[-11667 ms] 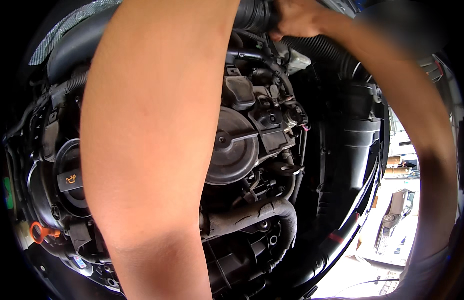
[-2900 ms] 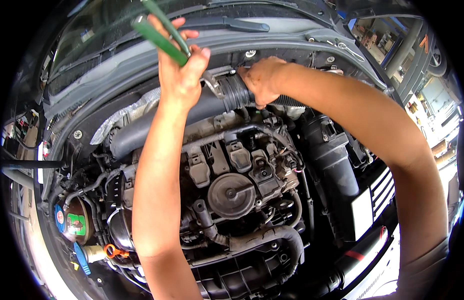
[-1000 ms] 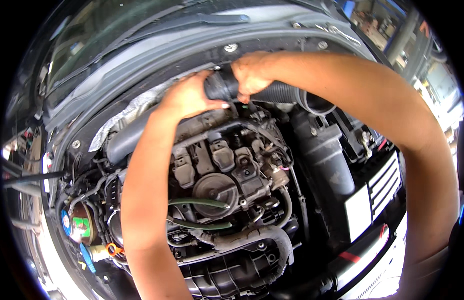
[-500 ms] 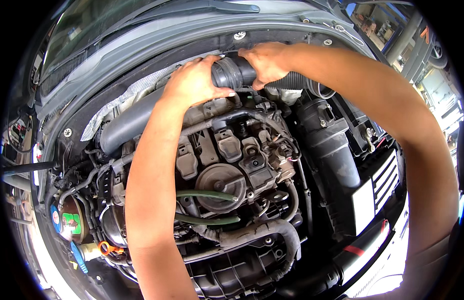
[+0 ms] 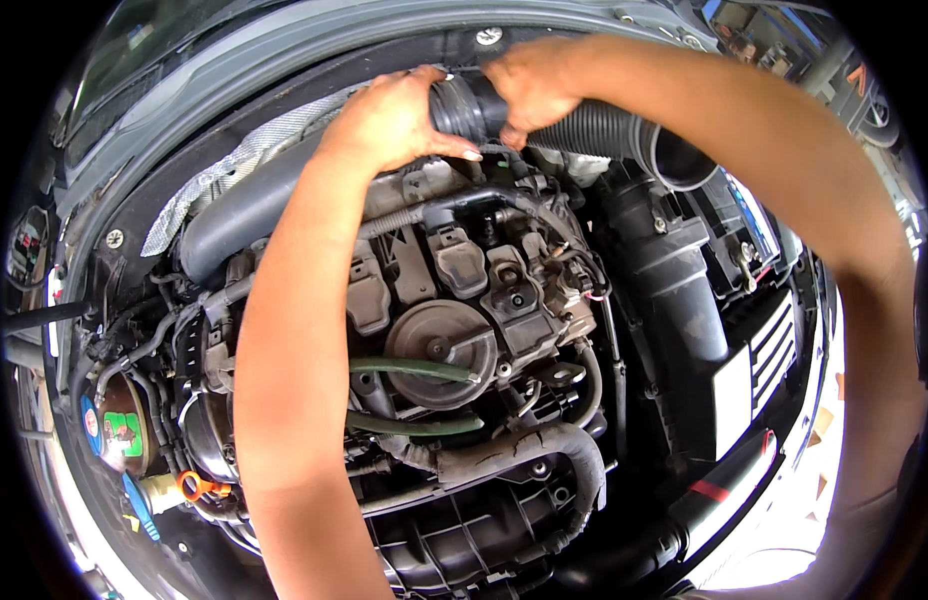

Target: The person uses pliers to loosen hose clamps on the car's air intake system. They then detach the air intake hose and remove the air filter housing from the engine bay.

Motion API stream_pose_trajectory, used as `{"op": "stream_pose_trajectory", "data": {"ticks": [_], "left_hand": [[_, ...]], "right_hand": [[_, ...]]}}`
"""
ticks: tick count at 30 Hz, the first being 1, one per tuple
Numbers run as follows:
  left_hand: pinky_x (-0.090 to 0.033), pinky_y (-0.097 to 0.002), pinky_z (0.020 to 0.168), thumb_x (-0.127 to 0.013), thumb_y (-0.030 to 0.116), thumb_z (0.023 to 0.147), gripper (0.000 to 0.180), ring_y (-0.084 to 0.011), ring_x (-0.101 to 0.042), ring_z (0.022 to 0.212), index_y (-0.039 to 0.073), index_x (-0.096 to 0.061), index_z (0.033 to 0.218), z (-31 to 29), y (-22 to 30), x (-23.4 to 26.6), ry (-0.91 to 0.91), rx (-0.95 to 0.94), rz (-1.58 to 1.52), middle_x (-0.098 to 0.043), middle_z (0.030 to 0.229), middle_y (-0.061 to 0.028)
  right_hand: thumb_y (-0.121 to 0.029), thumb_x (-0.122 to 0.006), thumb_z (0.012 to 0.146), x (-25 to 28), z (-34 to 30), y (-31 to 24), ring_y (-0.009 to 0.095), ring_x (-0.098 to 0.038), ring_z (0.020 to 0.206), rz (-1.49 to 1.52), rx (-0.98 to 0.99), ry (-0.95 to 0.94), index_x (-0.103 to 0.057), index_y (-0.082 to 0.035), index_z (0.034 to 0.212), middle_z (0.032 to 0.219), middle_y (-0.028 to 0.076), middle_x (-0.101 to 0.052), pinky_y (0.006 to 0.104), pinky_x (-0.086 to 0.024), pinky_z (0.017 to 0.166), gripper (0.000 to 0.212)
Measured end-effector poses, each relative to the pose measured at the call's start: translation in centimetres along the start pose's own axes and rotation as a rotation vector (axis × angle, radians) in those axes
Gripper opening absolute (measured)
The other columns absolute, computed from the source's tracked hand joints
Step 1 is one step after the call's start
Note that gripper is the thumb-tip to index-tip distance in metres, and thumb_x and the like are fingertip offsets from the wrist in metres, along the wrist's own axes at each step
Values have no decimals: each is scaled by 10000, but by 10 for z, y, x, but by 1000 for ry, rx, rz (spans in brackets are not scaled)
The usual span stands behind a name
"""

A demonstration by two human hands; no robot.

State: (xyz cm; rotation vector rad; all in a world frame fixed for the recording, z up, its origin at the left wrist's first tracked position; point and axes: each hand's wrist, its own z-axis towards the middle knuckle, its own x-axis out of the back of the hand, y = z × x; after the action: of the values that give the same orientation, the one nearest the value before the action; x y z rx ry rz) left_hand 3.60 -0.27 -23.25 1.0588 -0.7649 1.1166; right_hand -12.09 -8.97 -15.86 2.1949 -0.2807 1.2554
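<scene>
Along the back of the engine bay, the left hand is curled over the black pipe at its ridged collar, fingers across the top and thumb on the near side, while the right hand is clenched around the ribbed hose just beside that collar. From there the hose runs right, ending in a wide open mouth above the black housing. From under the left forearm stick two green handles, the upper lying over the round cover and the lower just below it, with silver foil behind the pipe and an orange ring low at the left.
</scene>
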Motion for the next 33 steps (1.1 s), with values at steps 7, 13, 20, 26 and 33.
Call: {"op": "stream_pose_trajectory", "data": {"ticks": [7,13,20,26,33], "left_hand": [[-537,-469,1007,-955,519,570,988,-408,-672,1154,40,-606,1362,2,1,0,5,-38,-2,-717,1188,-234],[-543,-485,979,-929,507,636,931,-410,-678,1128,44,-603,1375,2,0,-2,8,-50,26,-716,1164,-248],[-541,-480,998,-913,514,643,866,-396,-681,1138,103,-627,1349,-4,5,1,5,18,21,-723,1199,-200],[-493,-481,1065,-881,567,663,885,-346,-642,1229,164,-595,1397,-9,9,6,-19,83,57,-687,1305,-154],[-457,-494,1106,-848,624,689,942,-310,-622,1273,176,-538,1458,-9,8,2,-9,71,115,-664,1346,-145]], "right_hand": [[-454,-797,759,8,-1,-4,356,-620,1249,11,-23,45,-524,93,1367,1284,245,-669,410,-506,1032,862],[-519,-760,772,3,6,-19,344,-688,1123,14,-87,32,-766,-19,1107,1177,192,-736,435,-543,967,603],[-502,-781,813,-6,-6,-4,402,-640,1199,19,-32,58,-481,51,1418,1242,265,-680,453,-512,1023,872],[-557,-699,918,-13,-57,9,427,-623,1229,45,7,422,-497,-4,1429,1251,262,-665,496,-496,1056,780],[-332,-782,927,-89,-243,21,221,-721,914,722,-482,639,-692,18,1106,985,157,-742,369,-569,834,404]]}}
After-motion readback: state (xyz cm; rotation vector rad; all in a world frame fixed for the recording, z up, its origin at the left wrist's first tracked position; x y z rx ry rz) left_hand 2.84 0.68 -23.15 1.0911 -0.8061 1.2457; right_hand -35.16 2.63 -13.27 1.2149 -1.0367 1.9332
